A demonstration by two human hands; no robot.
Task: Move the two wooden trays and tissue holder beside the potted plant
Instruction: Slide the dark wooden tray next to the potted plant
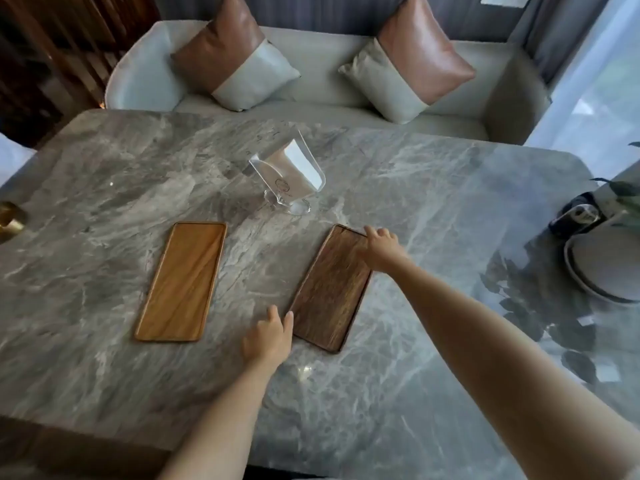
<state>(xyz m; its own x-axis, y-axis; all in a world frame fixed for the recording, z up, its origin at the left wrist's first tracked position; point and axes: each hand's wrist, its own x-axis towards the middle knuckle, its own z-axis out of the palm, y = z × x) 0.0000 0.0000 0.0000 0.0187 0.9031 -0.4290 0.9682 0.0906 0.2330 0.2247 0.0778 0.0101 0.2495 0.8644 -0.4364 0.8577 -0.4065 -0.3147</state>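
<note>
Two wooden trays lie flat on the grey marble table (104, 174). The light wooden tray (181, 282) is on the left, the dark wooden tray (332, 289) on the right. My right hand (381, 249) rests on the dark tray's far right corner, fingers curled over its rim. At that tray's near left corner my left hand (268, 336) touches the edge with spread fingers. Behind the trays stands a clear acrylic tissue holder (289, 174) with napkins in it. The potted plant (623, 199) shows only as leaves at the right edge.
A stack of grey plates (602, 268) and a dark object (576, 216) sit at the table's right end near the plant. A gold object (10, 220) is at the left edge. Beyond the table is a sofa (322, 84) with two cushions.
</note>
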